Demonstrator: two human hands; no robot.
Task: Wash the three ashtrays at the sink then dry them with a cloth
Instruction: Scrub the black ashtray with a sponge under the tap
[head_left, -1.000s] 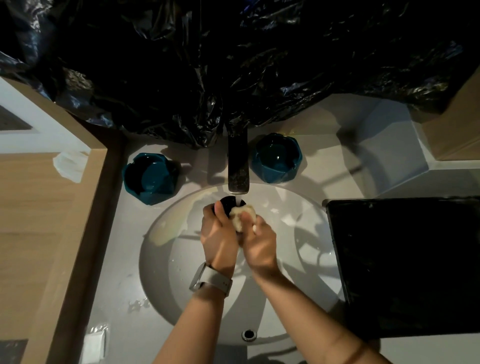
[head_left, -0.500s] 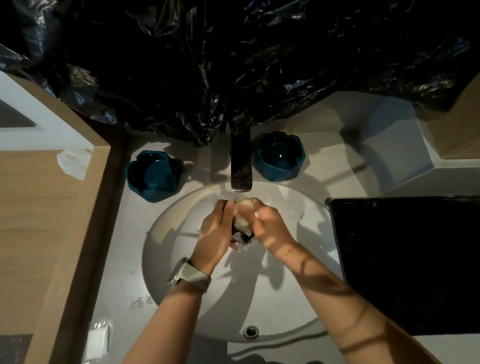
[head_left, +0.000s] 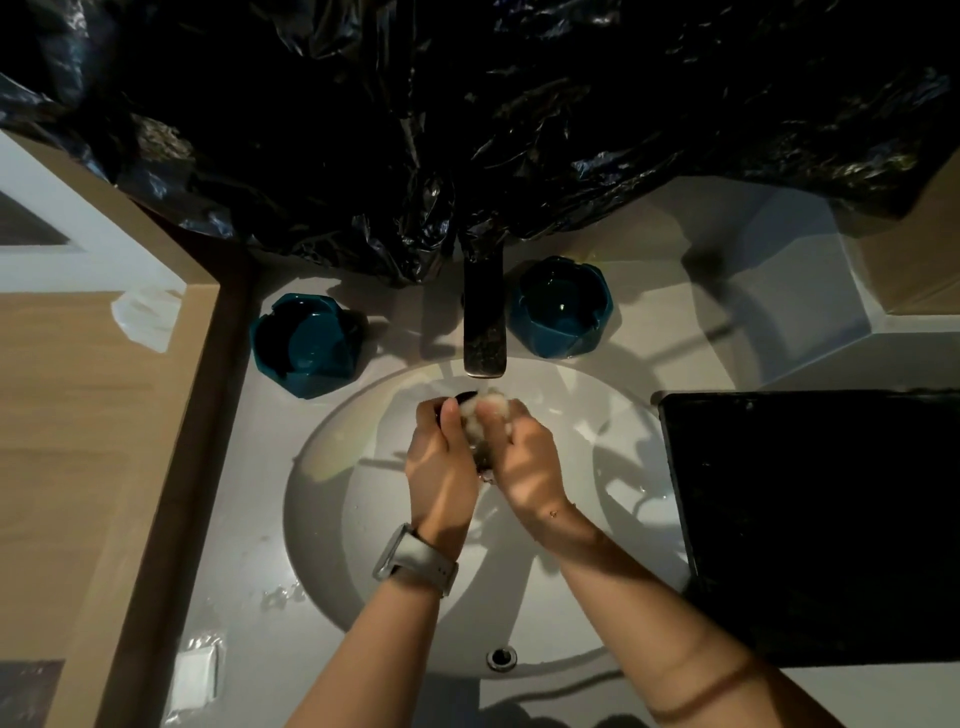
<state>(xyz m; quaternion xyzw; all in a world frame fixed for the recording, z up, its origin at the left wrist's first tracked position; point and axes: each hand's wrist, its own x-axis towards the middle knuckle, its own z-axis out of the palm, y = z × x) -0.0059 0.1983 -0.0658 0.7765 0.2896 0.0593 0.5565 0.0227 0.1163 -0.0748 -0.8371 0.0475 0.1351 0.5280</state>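
Over the white sink basin, just below the dark faucet spout, both hands meet. My left hand grips a dark ashtray, mostly hidden between the palms. My right hand holds a pale, sudsy sponge pressed against that ashtray. Two more teal ashtrays stand on the counter: one left of the faucet, the other right of it, both upright.
A black tray lies on the counter to the right of the basin. Black plastic sheeting hangs behind the faucet. A wooden panel borders the left. A small wrapped packet lies at the front left.
Both hands have shifted slightly toward the faucet with the ashtray and sponge, the right hand rubbing over it. The two teal ashtrays have not moved.
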